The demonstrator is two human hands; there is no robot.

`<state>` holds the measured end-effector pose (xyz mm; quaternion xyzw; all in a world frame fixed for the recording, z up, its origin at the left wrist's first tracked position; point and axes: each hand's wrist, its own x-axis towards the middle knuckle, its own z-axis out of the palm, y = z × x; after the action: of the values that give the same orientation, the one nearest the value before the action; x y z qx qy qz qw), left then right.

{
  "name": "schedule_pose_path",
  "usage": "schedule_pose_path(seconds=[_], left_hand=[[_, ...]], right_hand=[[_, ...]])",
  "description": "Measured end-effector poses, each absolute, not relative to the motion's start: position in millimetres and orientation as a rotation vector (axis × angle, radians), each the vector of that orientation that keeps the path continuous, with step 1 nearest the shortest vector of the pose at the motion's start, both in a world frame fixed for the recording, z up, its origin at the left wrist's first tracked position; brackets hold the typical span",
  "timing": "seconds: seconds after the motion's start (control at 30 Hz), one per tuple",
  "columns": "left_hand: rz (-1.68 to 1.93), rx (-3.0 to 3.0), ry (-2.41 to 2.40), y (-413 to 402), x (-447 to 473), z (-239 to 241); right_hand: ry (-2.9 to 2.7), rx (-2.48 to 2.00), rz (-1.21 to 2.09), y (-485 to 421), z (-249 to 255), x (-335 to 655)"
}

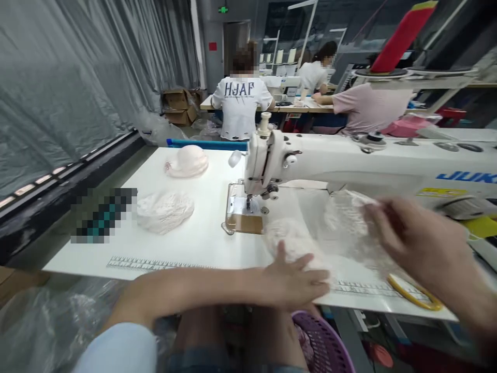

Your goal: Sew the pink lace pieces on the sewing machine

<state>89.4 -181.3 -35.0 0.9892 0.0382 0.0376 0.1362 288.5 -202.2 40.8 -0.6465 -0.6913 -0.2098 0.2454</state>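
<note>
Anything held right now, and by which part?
Right grip pinches the sheer white lace near its upper-right edge in view. Left grip lies spread on a pale piece, apparently not grasping.

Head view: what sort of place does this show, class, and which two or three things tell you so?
Probably a garment sewing workshop: a sewing machine stands at the front, pale fabric pieces lie on its table, and other people are at workstations behind.

leftward room, sewing machine (349, 155) ahead
</note>
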Motion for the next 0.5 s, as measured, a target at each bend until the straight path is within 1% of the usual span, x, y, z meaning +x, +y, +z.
schedule_pose_path(seconds=[0.03,0.1,0.13,0.2,0.27,0.33,0.37,0.43,0.5], left_hand=[[0.117,2.86,0.102,-178,100,-31],[0.289,2.874,0.187,-177,103,-21],[0.325,2.858,0.142,-180,94,-15],[0.255,2.699,0.079,-189,61,-4],[0.059,2.37,0.103,-198,17,4],[-0.139,1.953,0.287,-202,-22,6],[-0.156,1.758,0.428,-200,-37,5],[-0.026,1.425,0.656,-193,-54,-2],[0.14,1.188,0.769,-182,-57,-11]], right_hand=[[-1.942,-1.7,-0.589,-202,55,280],[-2.084,-1.606,-0.588,-198,69,256],[-2.14,-1.534,-0.581,-195,68,241],[-2.25,-1.417,-0.477,-187,51,208],[-2.372,-1.271,-0.197,-181,22,175],[-2.424,-1.145,0.094,-177,-8,148],[-2.429,-1.091,0.247,-176,-20,138],[-2.387,-1.047,0.443,-173,-36,127],[-2.332,-1.07,0.537,-166,-41,128]])
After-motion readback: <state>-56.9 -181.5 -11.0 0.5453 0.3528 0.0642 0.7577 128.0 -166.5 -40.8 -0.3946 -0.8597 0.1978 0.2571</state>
